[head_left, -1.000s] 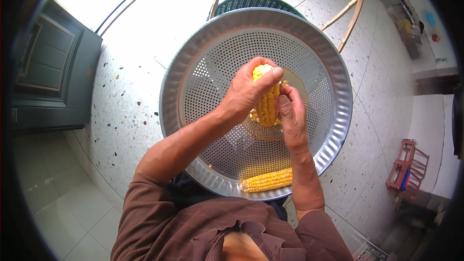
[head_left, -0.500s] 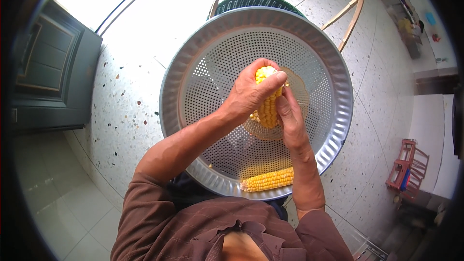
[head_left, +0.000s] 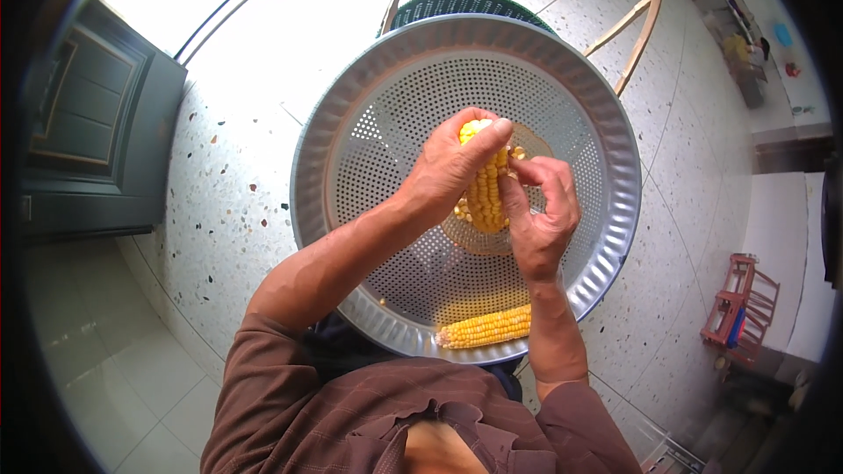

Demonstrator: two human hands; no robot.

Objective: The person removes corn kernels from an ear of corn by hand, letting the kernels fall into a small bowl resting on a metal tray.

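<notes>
Upright over a round metal sieve, an ear of corn is held in my left hand. The left fingers wrap its far side, and the thumb presses near the top. My right hand has its fingers curled, with the thumb and fingertips against the ear's right side. A few kernels show by those fingertips; whether they are loose cannot be made out. More kernels lie below the ear. A second ear of corn rests inside the sieve's near rim, partly behind my right forearm.
Behind the sieve stands a dark green basket, with bent wooden strips rising beside it. A dark green door is on the left. To the right, a reddish-brown wooden chair is on the speckled floor.
My right hand has shifted slightly right, and its fingers have come round from behind the ear, now bent at its side. The left hand and the ear tilt slightly left.
</notes>
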